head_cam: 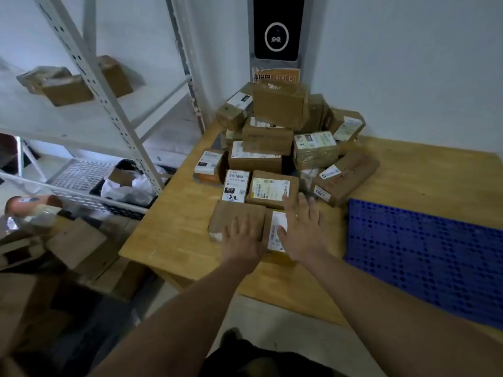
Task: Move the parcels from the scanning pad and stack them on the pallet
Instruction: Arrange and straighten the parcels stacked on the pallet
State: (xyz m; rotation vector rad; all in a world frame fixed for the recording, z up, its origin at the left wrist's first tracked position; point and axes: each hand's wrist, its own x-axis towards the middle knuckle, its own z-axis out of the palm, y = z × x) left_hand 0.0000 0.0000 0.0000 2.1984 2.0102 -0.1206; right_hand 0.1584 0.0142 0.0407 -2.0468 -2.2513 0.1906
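The left hand (243, 238) is lying flat, fingers straight and spread, on top of a plain brown parcel (234, 214) at the near edge of the heap; it is pressing on the parcel rather than gripping it. The right hand (302, 231) is reaching in just beside it, fingers likewise splayed wide and holding nothing, over a white-labelled parcel (277, 227) that is touching the plain one. The frame is blurred here, so the right palm may be resting on that label or hovering just above it.

Both parcels are sitting on the wooden table (179, 227), at the front of a pile of cardboard parcels (268, 140) that is rising against the wall beneath a black wall scanner (276, 34). The blue perforated pallet (424, 257) is lying on the same table to the right of the hands, near the pile but apart from it, with no parcel on the part in view.

To the left, grey metal shelving (109, 110) is carrying a few more boxes, and a black crate (130, 205) with crumpled plastic is standing below it.
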